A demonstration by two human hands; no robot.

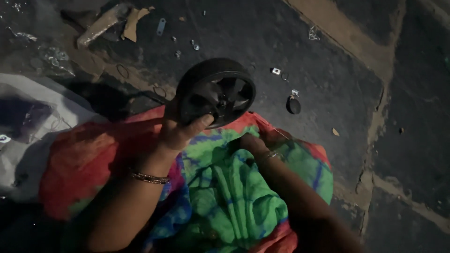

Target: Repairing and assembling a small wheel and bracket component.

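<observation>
Black spoked wheel (216, 92) held up over lap, centre frame.
Left hand (180, 133) clamps the matte rubber rim at 7 o'clock, thumb across the hub. Right hand (253, 143), grip unclear, rests at 4 o'clock on crumpled tie-dye cloth (225, 187); small metal bits (276, 71) lie on the stone floor (328, 61) at 2 o'clock.

Beaded bangle (150, 177), tie-dye garment (225, 197)

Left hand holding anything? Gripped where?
Left hand holds a black spoked wheel by its lower rim, thumb on the face. Right hand rests on the cloth, holding nothing visible.
</observation>
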